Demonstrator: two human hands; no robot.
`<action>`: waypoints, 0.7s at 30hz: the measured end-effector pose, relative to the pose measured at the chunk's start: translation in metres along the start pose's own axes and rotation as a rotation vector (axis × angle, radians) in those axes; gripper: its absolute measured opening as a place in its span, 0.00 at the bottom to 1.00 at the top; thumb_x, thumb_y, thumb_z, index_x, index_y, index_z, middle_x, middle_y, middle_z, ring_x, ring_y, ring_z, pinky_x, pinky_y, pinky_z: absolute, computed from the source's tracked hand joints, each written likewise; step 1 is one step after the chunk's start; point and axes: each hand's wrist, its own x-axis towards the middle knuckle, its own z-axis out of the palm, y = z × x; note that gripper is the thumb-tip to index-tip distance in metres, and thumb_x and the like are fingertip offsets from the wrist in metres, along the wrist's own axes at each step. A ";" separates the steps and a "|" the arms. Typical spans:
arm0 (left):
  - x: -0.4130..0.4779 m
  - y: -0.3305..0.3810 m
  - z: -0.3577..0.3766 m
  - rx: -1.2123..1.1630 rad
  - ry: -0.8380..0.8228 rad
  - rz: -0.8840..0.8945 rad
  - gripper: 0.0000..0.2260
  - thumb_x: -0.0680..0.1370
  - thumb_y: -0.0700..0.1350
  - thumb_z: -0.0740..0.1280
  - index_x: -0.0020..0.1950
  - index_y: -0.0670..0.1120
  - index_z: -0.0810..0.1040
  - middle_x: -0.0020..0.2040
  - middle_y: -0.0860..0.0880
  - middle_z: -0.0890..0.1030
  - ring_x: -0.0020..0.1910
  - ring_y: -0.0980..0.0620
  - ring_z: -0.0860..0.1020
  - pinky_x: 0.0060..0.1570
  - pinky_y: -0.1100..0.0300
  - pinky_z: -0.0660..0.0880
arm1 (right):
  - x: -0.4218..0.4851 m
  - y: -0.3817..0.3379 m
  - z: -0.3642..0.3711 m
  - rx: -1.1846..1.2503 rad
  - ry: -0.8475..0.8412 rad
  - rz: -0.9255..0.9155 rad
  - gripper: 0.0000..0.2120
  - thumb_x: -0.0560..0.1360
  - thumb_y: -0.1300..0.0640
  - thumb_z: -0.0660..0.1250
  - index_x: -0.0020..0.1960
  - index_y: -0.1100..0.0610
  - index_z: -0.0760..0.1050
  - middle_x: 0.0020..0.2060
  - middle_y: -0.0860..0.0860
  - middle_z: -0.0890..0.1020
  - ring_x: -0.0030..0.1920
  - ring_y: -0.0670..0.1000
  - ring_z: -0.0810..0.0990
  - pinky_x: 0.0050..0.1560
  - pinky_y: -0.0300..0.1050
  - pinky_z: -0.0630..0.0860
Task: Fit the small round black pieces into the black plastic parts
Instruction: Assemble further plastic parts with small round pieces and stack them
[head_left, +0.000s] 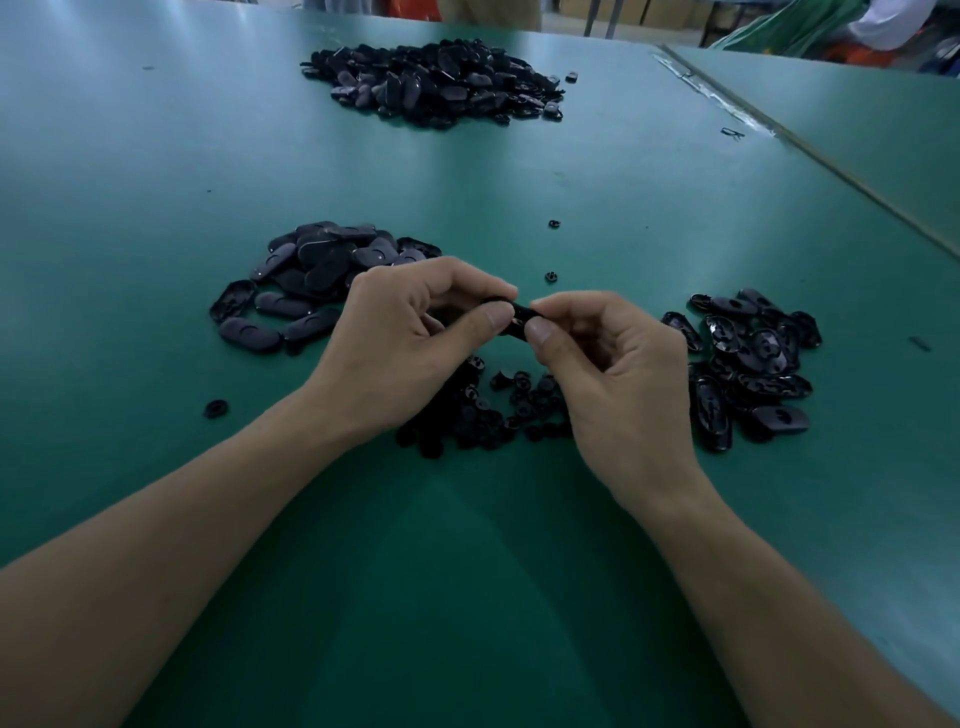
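Hands meet above the green bench (156, 166): left hand (400, 332) and right hand (613, 358) each close a fingertip grip on one black plastic part (511, 319), over the heap of small round pieces (488, 410).

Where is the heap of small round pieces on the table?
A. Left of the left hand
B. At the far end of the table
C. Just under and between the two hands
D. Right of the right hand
C: the small round pieces lie on the table directly below the left hand and right hand, while the other heaps hold the larger oval parts.
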 end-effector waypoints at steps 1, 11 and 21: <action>0.000 0.000 0.000 -0.008 -0.001 -0.009 0.05 0.78 0.40 0.72 0.51 0.50 0.84 0.43 0.55 0.86 0.40 0.58 0.84 0.41 0.57 0.79 | 0.000 0.000 0.000 -0.013 0.002 -0.006 0.08 0.76 0.61 0.72 0.46 0.48 0.81 0.37 0.43 0.84 0.39 0.44 0.81 0.44 0.40 0.78; 0.000 -0.001 -0.001 -0.029 0.001 -0.029 0.05 0.78 0.39 0.72 0.51 0.48 0.84 0.42 0.53 0.86 0.40 0.56 0.84 0.40 0.61 0.79 | -0.002 0.001 0.001 -0.127 0.019 -0.008 0.07 0.76 0.57 0.72 0.46 0.46 0.79 0.35 0.40 0.82 0.38 0.41 0.79 0.40 0.31 0.71; 0.003 -0.003 -0.003 0.020 0.139 0.001 0.10 0.76 0.39 0.74 0.54 0.53 0.82 0.37 0.60 0.81 0.35 0.62 0.79 0.36 0.71 0.71 | -0.005 0.002 0.004 -0.404 0.003 -0.044 0.12 0.75 0.53 0.73 0.58 0.49 0.79 0.44 0.41 0.78 0.47 0.41 0.76 0.49 0.32 0.71</action>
